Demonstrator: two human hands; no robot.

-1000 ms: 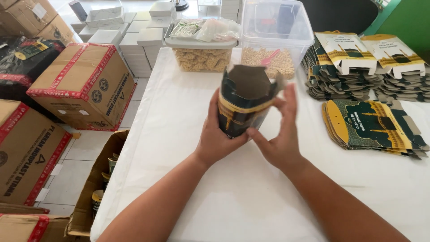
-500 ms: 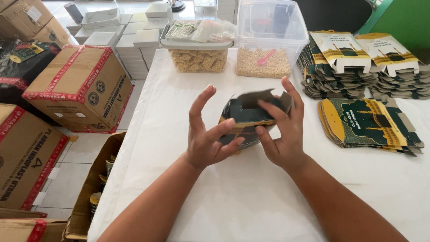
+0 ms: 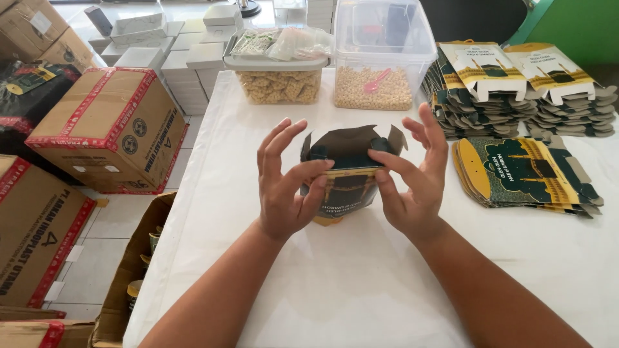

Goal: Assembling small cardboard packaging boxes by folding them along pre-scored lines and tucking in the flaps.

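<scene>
both hands' fingers (image 3: 303, 174) pinch the dark green carton (image 3: 348, 169) between them.

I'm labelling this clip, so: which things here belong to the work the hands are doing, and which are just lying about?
In use:
- dark green and gold printed cardboard box, flaps open, pinched by left hand and right hand
- stacks of matching flat box blanks

Lying about:
- clear plastic tubs of snacks
- brown cartons sealed with red tape
- white boxes

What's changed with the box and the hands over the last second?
The dark green carton, gripped upright a second ago, was tipped, then set open-end-up; left hand and right hand now pinch its front with fingers spread. Flat carton stacks and food tubs stayed put.
</scene>
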